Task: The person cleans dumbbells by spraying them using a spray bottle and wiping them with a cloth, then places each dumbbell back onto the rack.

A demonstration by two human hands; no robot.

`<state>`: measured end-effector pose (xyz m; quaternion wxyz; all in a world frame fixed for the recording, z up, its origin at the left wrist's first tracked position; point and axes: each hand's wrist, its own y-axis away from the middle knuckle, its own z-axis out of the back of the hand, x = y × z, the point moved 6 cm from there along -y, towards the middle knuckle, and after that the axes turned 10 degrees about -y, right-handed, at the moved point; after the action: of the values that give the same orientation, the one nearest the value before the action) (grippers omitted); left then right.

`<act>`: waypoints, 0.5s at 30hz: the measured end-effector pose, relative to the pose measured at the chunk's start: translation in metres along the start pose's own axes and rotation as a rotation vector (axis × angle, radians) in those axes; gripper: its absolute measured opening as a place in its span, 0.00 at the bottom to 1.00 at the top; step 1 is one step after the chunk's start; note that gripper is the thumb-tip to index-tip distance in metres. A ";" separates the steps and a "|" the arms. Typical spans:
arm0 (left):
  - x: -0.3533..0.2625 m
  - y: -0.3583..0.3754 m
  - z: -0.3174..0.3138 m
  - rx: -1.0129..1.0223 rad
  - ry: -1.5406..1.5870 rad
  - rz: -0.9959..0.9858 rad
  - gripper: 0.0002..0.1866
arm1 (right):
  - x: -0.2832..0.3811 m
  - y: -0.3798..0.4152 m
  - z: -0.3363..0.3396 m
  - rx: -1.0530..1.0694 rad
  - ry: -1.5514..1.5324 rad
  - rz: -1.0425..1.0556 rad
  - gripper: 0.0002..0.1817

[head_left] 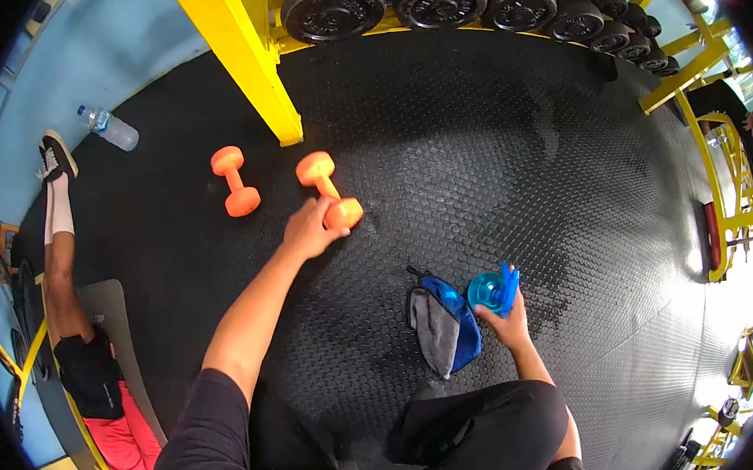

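Note:
Two orange dumbbells lie on the black textured floor. My left hand [308, 228] is at the near end of the right-hand dumbbell [316, 169], its fingers curled against the weight. The other dumbbell [242, 201] lies to the left, untouched. My right hand [507, 321] holds a blue translucent bottle [488, 292], seen from above, with its thumb and fingers around it. Just left of that bottle, a blue and grey cloth [445, 327] rests on the floor.
A yellow rack post [261, 78] stands beyond the dumbbells, with black weights [334, 7] along the top. A clear bottle [115, 129] lies at the left wall. Another person's legs [60, 278] stretch along the left. Yellow gym equipment [718, 198] stands at the right.

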<state>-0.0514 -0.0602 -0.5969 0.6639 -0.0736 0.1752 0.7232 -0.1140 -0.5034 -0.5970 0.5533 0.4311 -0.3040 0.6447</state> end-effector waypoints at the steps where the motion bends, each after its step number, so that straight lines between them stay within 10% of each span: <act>1: -0.007 0.009 0.000 -0.016 0.053 -0.035 0.33 | -0.004 -0.007 -0.002 -0.081 0.071 -0.038 0.49; 2: -0.012 0.019 -0.001 -0.029 0.104 -0.066 0.34 | 0.002 -0.014 -0.001 -0.205 0.160 0.121 0.28; 5: -0.030 0.041 0.006 0.046 0.373 -0.023 0.35 | 0.005 -0.026 -0.008 -0.324 -0.016 0.088 0.15; 10: -0.059 0.092 0.007 0.237 1.168 0.322 0.21 | 0.068 -0.056 0.012 -0.210 -0.024 0.077 0.13; 15: -0.103 0.098 -0.026 0.214 1.197 0.289 0.22 | 0.238 -0.088 0.023 -0.104 -0.034 0.288 0.33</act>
<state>-0.1406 -0.1710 -0.5706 0.3497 -0.3748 0.5966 0.6176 -0.0274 -0.3983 -0.3823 0.4714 0.3646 -0.4049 0.6935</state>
